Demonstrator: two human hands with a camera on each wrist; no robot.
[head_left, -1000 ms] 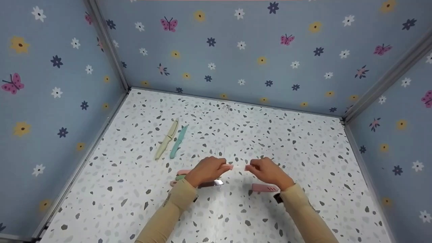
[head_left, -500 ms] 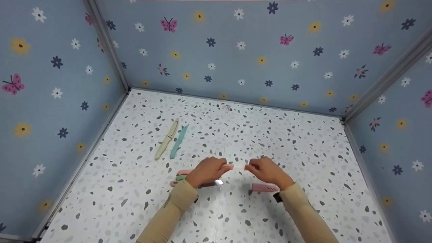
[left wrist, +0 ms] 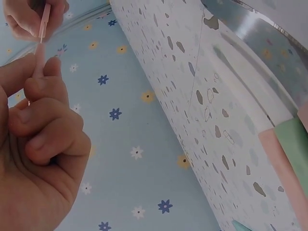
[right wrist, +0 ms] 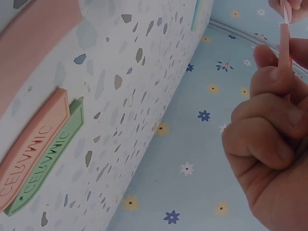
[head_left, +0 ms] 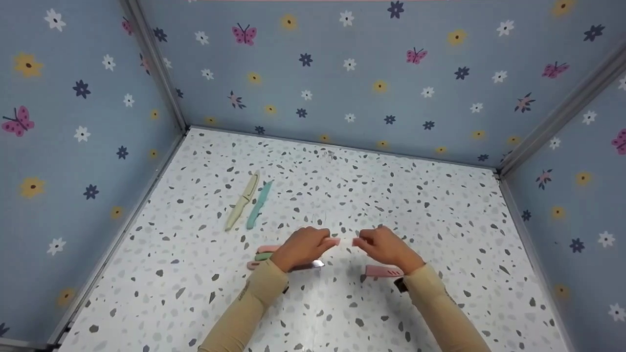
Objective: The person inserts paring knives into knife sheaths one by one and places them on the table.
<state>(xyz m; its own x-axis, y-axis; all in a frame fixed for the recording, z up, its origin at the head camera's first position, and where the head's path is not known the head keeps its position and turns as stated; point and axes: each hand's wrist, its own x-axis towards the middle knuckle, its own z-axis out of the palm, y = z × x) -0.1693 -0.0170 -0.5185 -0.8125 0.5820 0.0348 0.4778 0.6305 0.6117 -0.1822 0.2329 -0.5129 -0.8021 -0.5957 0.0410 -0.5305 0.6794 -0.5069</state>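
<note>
My left hand (head_left: 303, 248) pinches the pink handle of a small knife (left wrist: 39, 57), its other fingers curled in. Facing it, my right hand (head_left: 389, 248) pinches a slim pink blade sheath (right wrist: 284, 41). A short length of pale blade (head_left: 346, 241) shows between the two hands, its tip end at the sheath's mouth. Both hands are above the table. Below my left hand lie knives with pink and green handles (left wrist: 291, 139) and shiny blades. Under my right wrist lies a wide pink sheath (head_left: 383, 271) with slots.
A cream knife (head_left: 242, 201) and a teal knife (head_left: 259, 205) lie side by side farther back on the speckled table (head_left: 415, 210). Pink (right wrist: 31, 151) and green (right wrist: 50, 159) pieces marked CERAMIC lie below my right hand. Flowered panels (head_left: 342, 73) enclose the table at back and sides.
My hands have come slightly closer together, and the stretch of blade showing between them is a little shorter. Everything on the table stays where it was.
</note>
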